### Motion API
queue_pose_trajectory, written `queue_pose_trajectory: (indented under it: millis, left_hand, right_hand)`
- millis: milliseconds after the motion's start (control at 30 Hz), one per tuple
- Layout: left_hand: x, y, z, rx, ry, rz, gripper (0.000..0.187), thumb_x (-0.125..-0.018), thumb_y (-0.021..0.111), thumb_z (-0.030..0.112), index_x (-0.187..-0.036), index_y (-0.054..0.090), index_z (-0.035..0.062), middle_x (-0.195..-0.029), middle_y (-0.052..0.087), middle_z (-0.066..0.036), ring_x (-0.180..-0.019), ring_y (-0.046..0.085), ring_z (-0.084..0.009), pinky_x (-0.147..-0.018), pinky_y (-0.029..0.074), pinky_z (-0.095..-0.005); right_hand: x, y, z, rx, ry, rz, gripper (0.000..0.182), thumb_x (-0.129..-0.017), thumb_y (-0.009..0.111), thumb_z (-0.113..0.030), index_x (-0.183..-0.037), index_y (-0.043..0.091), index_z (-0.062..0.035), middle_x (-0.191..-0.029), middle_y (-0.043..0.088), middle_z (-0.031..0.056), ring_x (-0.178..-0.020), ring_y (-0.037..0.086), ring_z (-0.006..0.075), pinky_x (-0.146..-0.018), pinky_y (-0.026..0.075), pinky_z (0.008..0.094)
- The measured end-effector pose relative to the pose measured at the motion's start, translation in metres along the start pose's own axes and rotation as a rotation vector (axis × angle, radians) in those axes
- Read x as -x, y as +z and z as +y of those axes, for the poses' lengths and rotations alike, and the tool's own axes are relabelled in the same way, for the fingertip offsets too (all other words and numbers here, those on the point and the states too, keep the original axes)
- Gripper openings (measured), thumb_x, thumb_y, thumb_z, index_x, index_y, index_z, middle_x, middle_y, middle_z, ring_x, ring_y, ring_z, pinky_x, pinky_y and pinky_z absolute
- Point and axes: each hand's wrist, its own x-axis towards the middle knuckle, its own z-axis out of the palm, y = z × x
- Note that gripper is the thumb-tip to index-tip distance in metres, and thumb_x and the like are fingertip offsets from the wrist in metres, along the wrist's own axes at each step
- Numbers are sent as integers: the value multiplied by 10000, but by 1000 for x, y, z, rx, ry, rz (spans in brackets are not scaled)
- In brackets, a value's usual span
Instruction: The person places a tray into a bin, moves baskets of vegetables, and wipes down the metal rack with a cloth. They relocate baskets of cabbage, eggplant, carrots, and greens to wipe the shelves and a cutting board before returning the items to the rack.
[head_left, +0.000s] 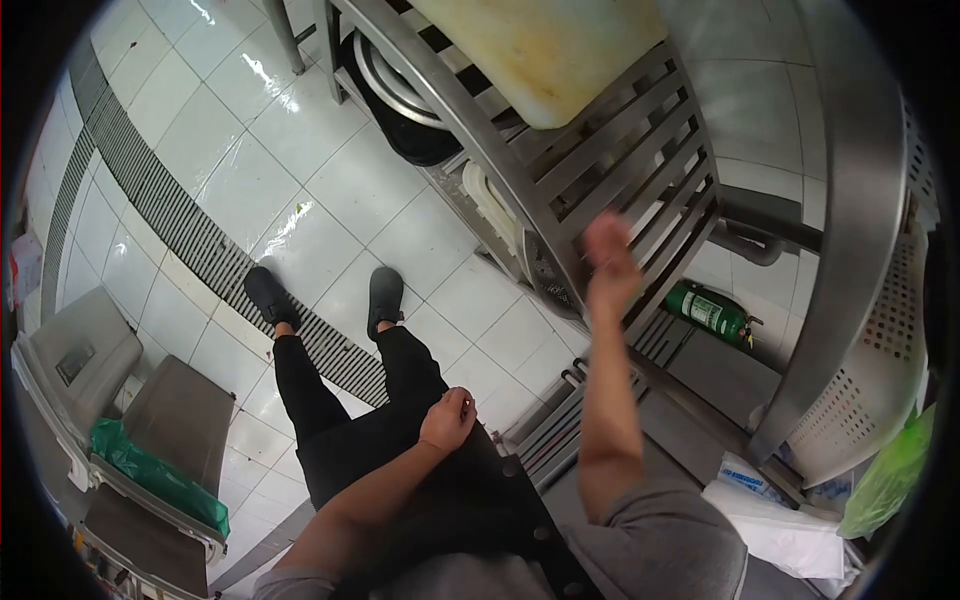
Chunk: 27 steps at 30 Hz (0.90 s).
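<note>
My left hand [449, 420] is curled closed in front of my black apron [400, 470]. Its fingers hide whatever may be inside. My right hand [612, 262] reaches forward over the slatted metal rack [640, 140], smeared by motion. The reddish end of that hand is too blurred to tell whether it holds anything. Ahead of it, a stained, pale cutting board [560, 60] lies on the slats.
A green fire extinguisher [708, 312] lies low behind the rack. Metal lids [390, 80] sit on the lower shelf. At right stands a perforated white basket [860, 370] near a green plastic bag [890, 480]. A drain grate [170, 190] crosses the tiled floor. Folding chairs [180, 420] stand left.
</note>
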Motion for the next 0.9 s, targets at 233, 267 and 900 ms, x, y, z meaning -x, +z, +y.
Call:
queue_pose_trajectory:
  millis: [233,267,900]
  left_hand:
    - [-3,-4,-5,-76,20,-20,132,-888,614,147,-945,540,54,-868,605,-123,-686,646,-284,-644,532,-406]
    - [-3,-4,-7,-56,20,-37,135,-887,615,145,-946,538,52,-867,604,-122,-683,645,-284,-636,531,-405]
    - [10,-62,-25,-23,40,-131,113,-850,609,92,-928,545,42,-850,620,-142,-721,648,-324,-681,526,-433]
  right_hand:
    - [-90,-32,10,-301,50,357,267,-834,499,33,-1069,624,50,-1091,645,187,-947,623,264,-870,489,349]
    - [-135,-27,33,-248,6,490,283,-850,499,6,-1111,597,53,-1127,625,197,-983,609,279,-897,475,363]
    - [-17,-36,-32,-488,775,174,496,-962,340,-554,-1271,430,-176,-811,469,46,-567,428,173,-448,353,297]
